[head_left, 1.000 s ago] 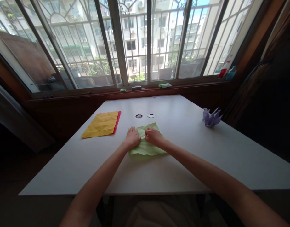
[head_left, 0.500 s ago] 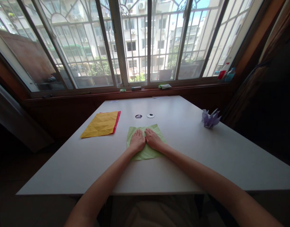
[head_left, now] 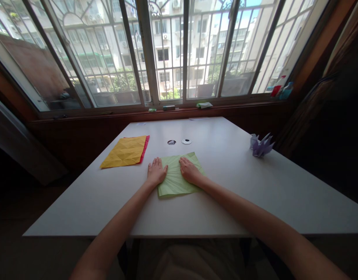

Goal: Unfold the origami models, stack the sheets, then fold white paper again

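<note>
A creased sheet of light green paper (head_left: 175, 182) lies flat on the white table in front of me. My left hand (head_left: 157, 171) rests at the sheet's left edge, palm down with its fingers spread, partly on the paper and partly on the table. On the right half of the sheet, my right hand (head_left: 190, 170) lies palm down, its fingers stretched out and close together. Neither hand grips anything. Fold lines fan across the paper between the two hands.
Creased yellow paper (head_left: 124, 151) lies on red paper (head_left: 145, 148) at the left of the white table (head_left: 109, 206). Folded purple paper shapes (head_left: 261, 146) stand near the right edge. Two round inserts, one a grommet (head_left: 186, 142), sit behind the green sheet. A barred window rises beyond.
My left hand has slid left from the middle of the green sheet to its left edge, and its fingers have spread. My right hand has stayed in nearly the same place.
</note>
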Demonstrator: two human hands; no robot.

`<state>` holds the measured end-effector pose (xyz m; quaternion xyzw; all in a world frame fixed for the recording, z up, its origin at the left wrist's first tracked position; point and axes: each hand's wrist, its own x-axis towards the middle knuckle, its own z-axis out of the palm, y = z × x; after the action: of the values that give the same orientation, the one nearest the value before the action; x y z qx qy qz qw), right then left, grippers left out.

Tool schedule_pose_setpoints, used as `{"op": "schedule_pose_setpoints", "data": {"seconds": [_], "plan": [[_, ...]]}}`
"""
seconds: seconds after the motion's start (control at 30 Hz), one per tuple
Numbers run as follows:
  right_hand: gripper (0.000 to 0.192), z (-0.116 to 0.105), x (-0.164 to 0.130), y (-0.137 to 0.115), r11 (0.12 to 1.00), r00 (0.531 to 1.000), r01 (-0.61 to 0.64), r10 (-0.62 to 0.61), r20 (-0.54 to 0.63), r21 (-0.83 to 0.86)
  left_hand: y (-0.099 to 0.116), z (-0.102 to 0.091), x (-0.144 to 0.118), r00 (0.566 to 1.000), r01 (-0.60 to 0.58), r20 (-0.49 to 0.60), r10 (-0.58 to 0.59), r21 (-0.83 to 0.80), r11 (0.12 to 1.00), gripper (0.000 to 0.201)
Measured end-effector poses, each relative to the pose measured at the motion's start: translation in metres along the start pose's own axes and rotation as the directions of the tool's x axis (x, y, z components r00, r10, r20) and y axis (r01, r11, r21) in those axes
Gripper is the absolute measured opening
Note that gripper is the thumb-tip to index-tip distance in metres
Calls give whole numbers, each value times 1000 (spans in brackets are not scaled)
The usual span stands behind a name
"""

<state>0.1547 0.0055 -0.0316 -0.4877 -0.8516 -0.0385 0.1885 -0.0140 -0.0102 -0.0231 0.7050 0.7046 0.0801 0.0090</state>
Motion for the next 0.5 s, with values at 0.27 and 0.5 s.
{"op": "schedule_pose_setpoints", "data": {"seconds": [0.27, 0.5], "plan": [[41, -2, 0, 1, 1000, 1000, 9, -9, -13, -10, 15, -24, -2, 998, 3, -66, 8, 165, 986, 50], [43, -1, -2, 2, 997, 997, 72, -72, 9, -22, 64, -5, -14, 926, -375, -73, 370, -74, 924, 55]]}}
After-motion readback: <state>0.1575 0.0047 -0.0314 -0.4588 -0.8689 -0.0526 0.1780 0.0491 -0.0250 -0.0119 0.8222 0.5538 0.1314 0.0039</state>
